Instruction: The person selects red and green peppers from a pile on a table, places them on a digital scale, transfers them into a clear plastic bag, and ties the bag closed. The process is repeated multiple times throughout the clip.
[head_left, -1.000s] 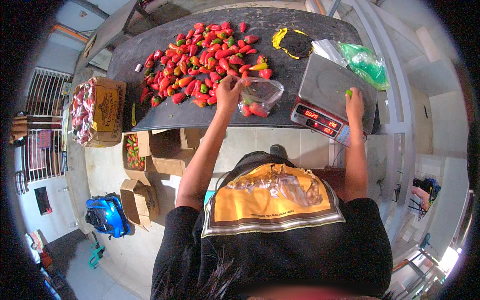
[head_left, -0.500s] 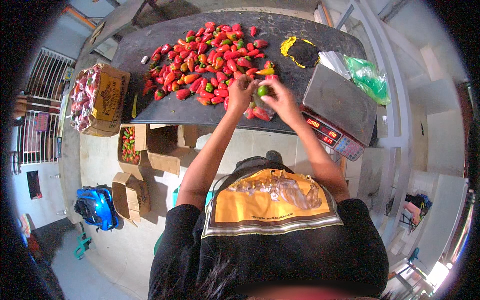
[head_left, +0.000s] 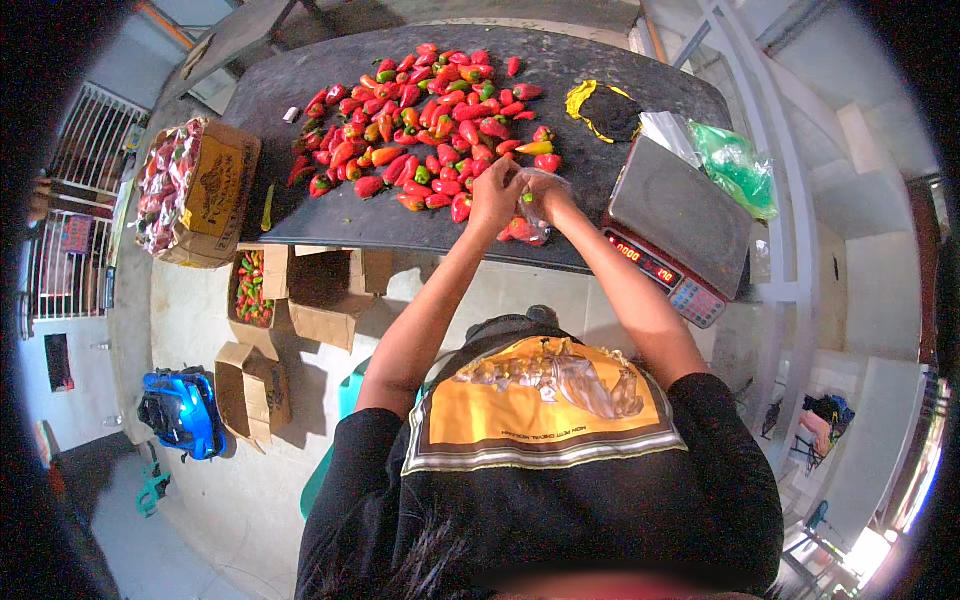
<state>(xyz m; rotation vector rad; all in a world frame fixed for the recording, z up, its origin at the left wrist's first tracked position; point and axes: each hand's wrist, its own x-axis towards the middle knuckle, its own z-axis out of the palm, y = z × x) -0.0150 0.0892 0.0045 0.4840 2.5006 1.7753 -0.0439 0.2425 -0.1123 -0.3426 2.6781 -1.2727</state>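
L hand [head_left: 496, 196] pinches bag [head_left: 540, 236] by its rim, nr worktop [head_left: 400, 226] edge; R hand [head_left: 547, 196] at its mouth, grip unclear. Bagged peppers [head_left: 517, 230] could spill if L grip slackens.

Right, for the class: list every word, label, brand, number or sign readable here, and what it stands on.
I won't copy wording or numbers; they stand on these:
Digital scale: glowing red digits on display; keypad markings too small to read.
Far-left brown carton: dark lettering and emblem, partly blurred.
Yellow shirt print: small dark lettering, upside down in view.
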